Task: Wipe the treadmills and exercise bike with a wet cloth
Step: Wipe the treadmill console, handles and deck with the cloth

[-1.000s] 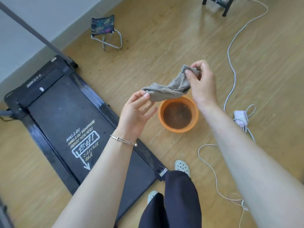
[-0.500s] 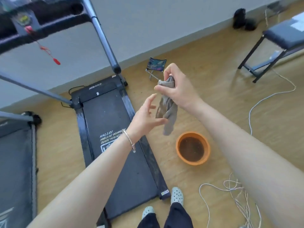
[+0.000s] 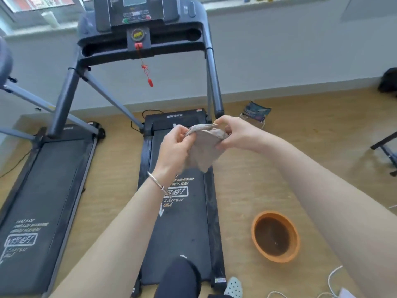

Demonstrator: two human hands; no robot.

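While both hands grip, cloth (image 3: 204,147) hangs downward.

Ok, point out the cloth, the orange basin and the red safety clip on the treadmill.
cloth (image 3: 204,151), head view, on its hanging middle between the hands.
orange basin (image 3: 256,220), head view, on its left rim.
red safety clip (image 3: 150,83), head view, on the clip's body.

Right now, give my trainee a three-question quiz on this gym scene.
1. True or false: both hands hold the cloth.
2. Which side of the middle treadmill is the orange basin on: A left, B right, C on its belt?
3. What colour is the cord hanging from the console?

Key: 1 true; 2 B; 3 red. The left hand and right hand each pinch the cloth.
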